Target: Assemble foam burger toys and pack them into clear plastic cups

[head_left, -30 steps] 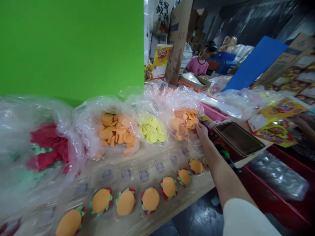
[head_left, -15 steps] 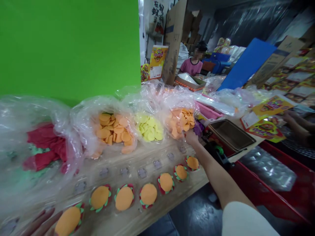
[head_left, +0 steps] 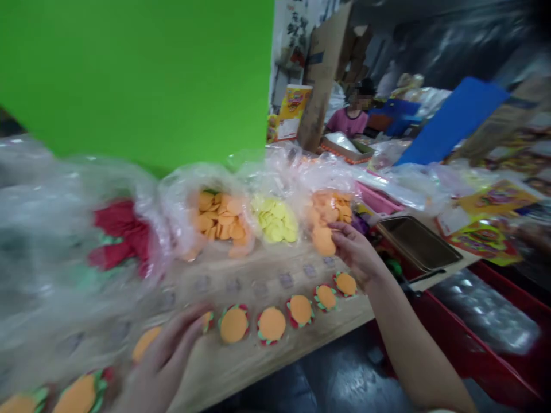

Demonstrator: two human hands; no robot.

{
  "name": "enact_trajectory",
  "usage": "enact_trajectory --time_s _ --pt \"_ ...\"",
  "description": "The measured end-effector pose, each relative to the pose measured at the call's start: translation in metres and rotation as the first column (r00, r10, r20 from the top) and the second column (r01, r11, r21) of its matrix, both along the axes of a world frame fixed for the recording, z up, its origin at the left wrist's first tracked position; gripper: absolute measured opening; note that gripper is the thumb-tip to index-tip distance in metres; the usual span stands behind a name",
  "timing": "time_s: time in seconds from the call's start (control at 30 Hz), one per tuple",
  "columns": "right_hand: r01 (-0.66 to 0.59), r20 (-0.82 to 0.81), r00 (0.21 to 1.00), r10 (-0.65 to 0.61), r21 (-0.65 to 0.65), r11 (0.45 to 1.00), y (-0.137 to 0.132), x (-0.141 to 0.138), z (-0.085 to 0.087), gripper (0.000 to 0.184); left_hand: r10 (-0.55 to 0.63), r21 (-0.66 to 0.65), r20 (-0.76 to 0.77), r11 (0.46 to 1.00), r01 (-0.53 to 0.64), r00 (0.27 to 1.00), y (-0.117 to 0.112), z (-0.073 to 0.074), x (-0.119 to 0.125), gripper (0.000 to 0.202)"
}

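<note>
My right hand [head_left: 355,252] pinches an orange foam disc [head_left: 323,241] at the front of the plastic bag [head_left: 310,178] of orange discs on the right. My left hand [head_left: 167,355], blurred, reaches over the front row with its fingers stretched out and seemingly empty. It partly hides a foam burger stack [head_left: 208,321] and another orange disc [head_left: 145,343]. Along the row lie several layered foam burgers, such as one burger [head_left: 272,325] with an orange round over green and red edges. Behind them runs a line of small clear packets [head_left: 286,280] with grey marks.
Open bags hold yellow discs [head_left: 275,221], orange discs [head_left: 221,215] and dark red pieces [head_left: 123,229]. A brown tray [head_left: 419,244] and yellow printed cards [head_left: 482,238] lie right, above a red bin [head_left: 486,367]. A person [head_left: 348,117] sits behind. A green panel [head_left: 133,80] stands at back left.
My right hand has drawn back from the right bag and now holds an orange disc. My left hand has come further into view over the row. The camera has turned slightly left.
</note>
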State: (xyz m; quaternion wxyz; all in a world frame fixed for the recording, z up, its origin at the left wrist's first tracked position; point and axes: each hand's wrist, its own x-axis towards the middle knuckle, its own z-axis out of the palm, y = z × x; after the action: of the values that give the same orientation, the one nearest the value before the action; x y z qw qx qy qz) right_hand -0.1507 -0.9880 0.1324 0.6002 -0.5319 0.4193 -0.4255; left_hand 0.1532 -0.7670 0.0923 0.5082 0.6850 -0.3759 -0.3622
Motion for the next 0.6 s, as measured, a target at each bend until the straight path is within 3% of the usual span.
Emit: enact_trajectory --time_s 0.07,0.13,0.17,0.23,0.3,0.4,0.53,0.6 --pt "-0.226 0.013 0.974 0.225 0.038 0.973 0.032 0.051 0.005 0.034 -0.151 -0.031 -0.307 0.988 0.149 0.94 -0.016 0.018 -0.031 0.037" --pt "-0.398 -0.046 0.916 0.399 0.025 0.917 0.061 0.106 0.0 0.03 -0.209 -0.136 -0.572 0.978 0.159 0.793 -0.027 0.024 -0.045 0.04" --pt "-0.461 -0.081 0.885 0.459 0.0 0.887 0.075 0.131 -0.006 0.028 -0.157 -0.13 -0.609 0.987 0.097 0.777 -0.028 0.021 -0.044 0.037" --pt "-0.555 -0.17 0.826 0.538 -0.072 0.829 0.102 0.172 -0.02 0.029 0.054 -0.089 -0.587 0.987 -0.13 0.808 -0.016 0.008 -0.026 0.032" --pt "-0.628 -0.299 0.765 0.571 -0.148 0.764 0.125 0.198 -0.036 0.032 0.265 -0.044 -0.5 0.943 -0.33 0.824 0.016 -0.008 0.01 0.032" --pt "-0.757 -0.489 0.625 0.608 -0.191 0.625 0.147 0.218 -0.056 0.033 0.525 0.015 -0.354 0.831 -0.556 0.774 0.094 -0.025 0.086 0.035" --pt "-0.898 -0.643 0.423 0.639 -0.205 0.389 0.164 0.23 -0.069 0.029 0.795 0.058 -0.131 0.603 -0.796 0.593 0.199 -0.024 0.193 0.034" --pt "-0.918 -0.7 0.384 0.603 -0.222 0.328 0.175 0.236 -0.067 0.028 0.832 0.091 -0.016 0.554 -0.828 0.555 0.227 -0.024 0.238 0.033"
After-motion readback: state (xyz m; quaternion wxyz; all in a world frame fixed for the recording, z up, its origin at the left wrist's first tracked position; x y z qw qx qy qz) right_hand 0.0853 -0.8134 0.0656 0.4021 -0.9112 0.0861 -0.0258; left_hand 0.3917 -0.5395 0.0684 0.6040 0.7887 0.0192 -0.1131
